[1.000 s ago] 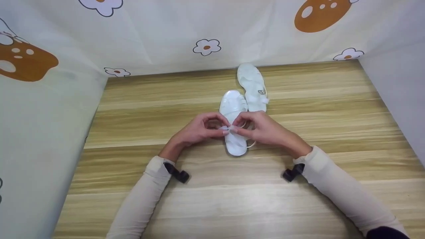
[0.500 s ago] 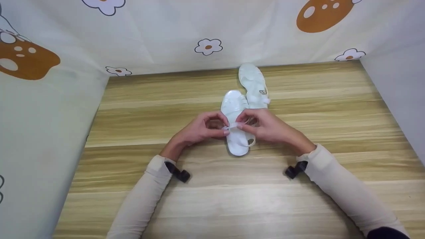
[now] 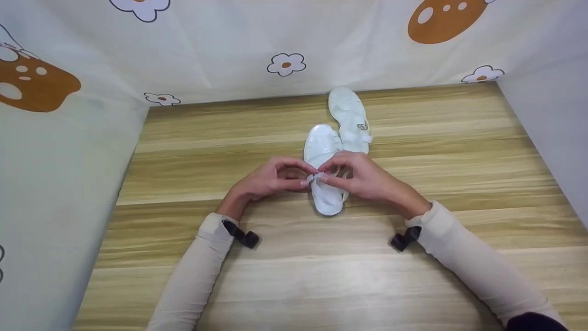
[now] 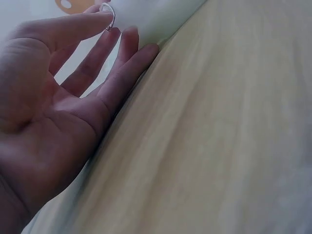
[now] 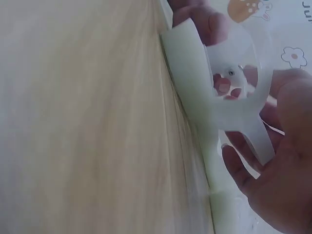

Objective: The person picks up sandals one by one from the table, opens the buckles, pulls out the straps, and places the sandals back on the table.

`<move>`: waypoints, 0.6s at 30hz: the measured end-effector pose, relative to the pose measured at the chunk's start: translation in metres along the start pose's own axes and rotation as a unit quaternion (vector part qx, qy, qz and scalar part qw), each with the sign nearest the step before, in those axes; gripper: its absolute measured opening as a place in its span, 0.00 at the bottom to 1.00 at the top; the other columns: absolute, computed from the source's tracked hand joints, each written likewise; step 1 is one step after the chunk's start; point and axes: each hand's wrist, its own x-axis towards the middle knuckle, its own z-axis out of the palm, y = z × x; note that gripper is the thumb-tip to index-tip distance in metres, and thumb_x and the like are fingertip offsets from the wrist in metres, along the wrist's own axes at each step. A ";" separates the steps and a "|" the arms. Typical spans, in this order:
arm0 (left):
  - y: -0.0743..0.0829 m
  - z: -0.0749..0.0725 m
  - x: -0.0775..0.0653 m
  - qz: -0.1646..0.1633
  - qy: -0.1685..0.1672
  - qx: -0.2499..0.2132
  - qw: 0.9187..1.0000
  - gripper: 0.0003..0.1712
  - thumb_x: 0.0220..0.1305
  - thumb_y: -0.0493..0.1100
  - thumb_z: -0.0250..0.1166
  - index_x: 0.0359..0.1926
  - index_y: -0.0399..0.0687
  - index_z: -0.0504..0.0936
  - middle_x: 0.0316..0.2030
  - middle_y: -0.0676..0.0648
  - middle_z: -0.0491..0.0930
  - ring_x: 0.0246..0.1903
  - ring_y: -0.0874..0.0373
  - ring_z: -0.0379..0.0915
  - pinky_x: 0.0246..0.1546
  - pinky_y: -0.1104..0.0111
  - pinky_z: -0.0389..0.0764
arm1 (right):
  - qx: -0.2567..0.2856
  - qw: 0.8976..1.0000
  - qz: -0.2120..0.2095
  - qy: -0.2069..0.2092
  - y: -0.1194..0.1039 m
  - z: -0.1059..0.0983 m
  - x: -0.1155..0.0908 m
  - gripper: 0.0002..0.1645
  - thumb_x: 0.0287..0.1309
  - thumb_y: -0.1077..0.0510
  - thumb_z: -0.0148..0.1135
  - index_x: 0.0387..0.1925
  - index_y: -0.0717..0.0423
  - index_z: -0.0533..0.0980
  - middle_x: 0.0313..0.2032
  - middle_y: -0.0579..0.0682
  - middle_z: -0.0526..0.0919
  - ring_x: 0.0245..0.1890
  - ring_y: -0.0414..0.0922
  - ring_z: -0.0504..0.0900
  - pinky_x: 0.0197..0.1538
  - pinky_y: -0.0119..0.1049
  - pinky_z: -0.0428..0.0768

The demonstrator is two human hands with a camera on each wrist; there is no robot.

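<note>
A white sandal (image 3: 329, 202) lies on the wood-grain surface, its toe pointing away. My left hand (image 3: 268, 179) is at its left side, thumb and fingers pinching a small silver buckle (image 4: 112, 18). From the right, my right hand (image 3: 367, 179) pinches the free end of the white ankle strap (image 5: 264, 73) between thumb and forefinger, right beside the buckle. Both hands' fingertips nearly meet over the sandal. Whether the strap end passes through the buckle is hidden by the fingers. The strap's rear part loops out at the sandal's right side.
A second white sandal (image 3: 350, 112) lies behind and to the right, against the first one's front, its silver buckle (image 3: 362, 127) showing. A patterned cloth wall (image 3: 229, 59) rises behind it. More walls stand at left and right.
Half a second ago my right hand drew the strap out to the right; now it is back left, close to the buckle. My left hand has shifted slightly left.
</note>
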 end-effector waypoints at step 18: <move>-0.002 0.002 0.002 -0.007 0.057 0.026 0.998 0.14 0.71 0.40 0.75 0.54 0.43 0.87 0.54 0.42 0.86 0.56 0.50 0.87 0.60 0.60 0.88 | 0.020 0.999 0.048 -0.007 0.005 -0.005 0.000 0.08 0.72 0.49 0.72 0.46 0.47 0.88 0.43 0.44 0.90 0.45 0.44 0.83 0.50 0.35 0.81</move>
